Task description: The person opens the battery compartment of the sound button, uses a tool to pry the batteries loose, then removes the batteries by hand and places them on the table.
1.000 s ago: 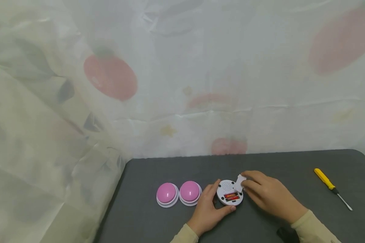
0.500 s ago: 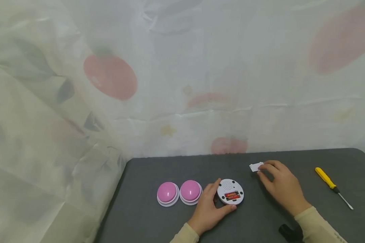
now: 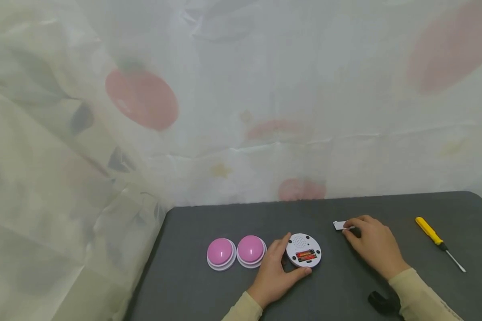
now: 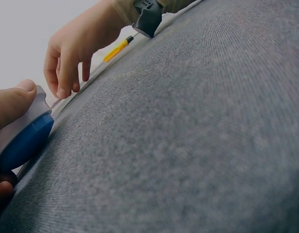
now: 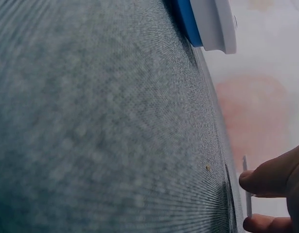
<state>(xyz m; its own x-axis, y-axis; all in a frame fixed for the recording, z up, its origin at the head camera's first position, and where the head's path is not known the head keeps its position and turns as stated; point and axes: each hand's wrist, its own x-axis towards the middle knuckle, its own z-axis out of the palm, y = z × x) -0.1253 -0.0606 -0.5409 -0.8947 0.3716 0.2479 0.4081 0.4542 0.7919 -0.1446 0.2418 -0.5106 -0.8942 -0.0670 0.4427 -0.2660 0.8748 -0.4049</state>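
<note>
In the head view my left hand (image 3: 274, 278) grips a round push button (image 3: 299, 243) from its left side, thumb at the near edge. The button lies upside down, white base up, its open battery compartment showing red batteries (image 3: 306, 255). Its blue dome (image 4: 28, 138) faces the table in the left wrist view. To the right, my right hand (image 3: 373, 244) pinches a small white battery cover (image 3: 339, 225) low over the table. Edge-on in the right wrist view, the cover (image 5: 249, 206) shows as a thin strip between thumb and finger.
Two pink push buttons (image 3: 219, 252) (image 3: 250, 249) stand dome up, side by side, left of my left hand. A yellow-handled screwdriver (image 3: 429, 230) lies at the right on the dark grey table (image 3: 184, 294). A printed sheet (image 3: 225, 89) hangs behind the table.
My right hand has lifted the battery cover off the button's base, carried it right and away from me, then lowered it towards the table. My left hand keeps its grip.
</note>
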